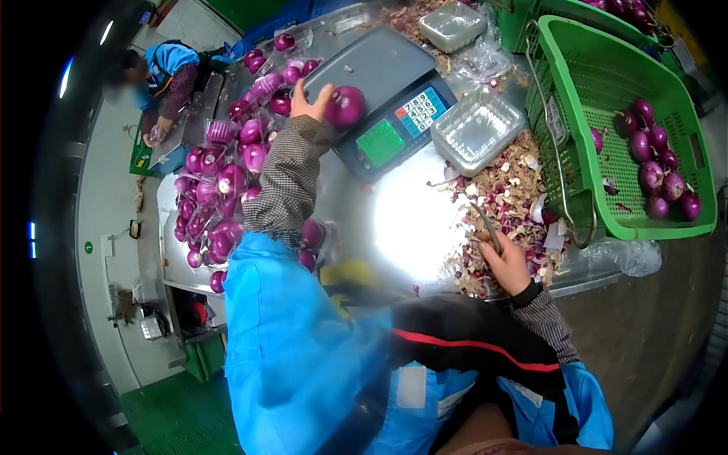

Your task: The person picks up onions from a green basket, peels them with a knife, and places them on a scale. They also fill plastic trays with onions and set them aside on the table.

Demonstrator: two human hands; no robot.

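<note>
My left hand point(311, 104) reaches over the upper middle, its fingers spread beside a peeled red onion point(345, 106) at the left edge of the digital scale point(379, 72); whether the fingertips touch the onion is unclear. Down at the right, my right hand point(504, 262) is closed around a knife point(487, 226) whose dark curved blade points up and left over a heap of onion skins point(508, 186). An open clear plastic tray point(478, 129) lies between the scale and the skins.
Many purple onions point(231, 178), several bagged, cover the table's left. A green basket point(557, 76) with several onions stands at the right. Another clear tray point(453, 26) lies at the top. A co-worker point(171, 72) is at the upper left.
</note>
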